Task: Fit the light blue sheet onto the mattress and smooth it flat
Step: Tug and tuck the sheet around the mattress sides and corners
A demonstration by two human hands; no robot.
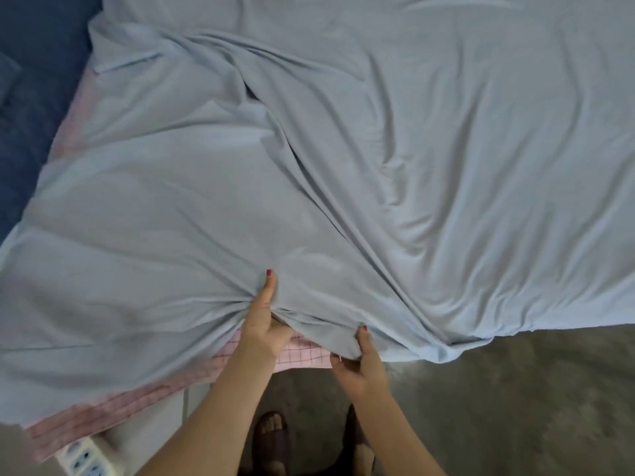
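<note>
Along the left edge of the bed, a dark blue fabric surface (31, 97) lies beside the mattress. Near the lower left corner, a white power strip (84, 456) sits on the floor, partly under the overhanging bedding. Pink checked cover of the mattress (302, 352) is exposed at the near edge, as a strip running from the lower left corner and as a patch between the two hands.

Light blue, thin, stretchy sheet (343, 149) is spread over nearly the whole mattress top; not flat. Deep diagonal folds run from the far left toward the near right, converging at the near edge. Its right part hangs over the near edge, just above the grey concrete floor (498, 389).

Left hand (264, 324): at the near edge, thumb extended flat on top of the sheet, fingers curled under a gathered bunch of the fabric, gripping it. Wrinkles radiate from this grip.

Right hand (357, 362): just right of the left hand and a little nearer, pinching the sheet's hem between thumb and curled fingers.

Below the hands, two feet in dark slide sandals (275, 438) stand on the floor.
</note>
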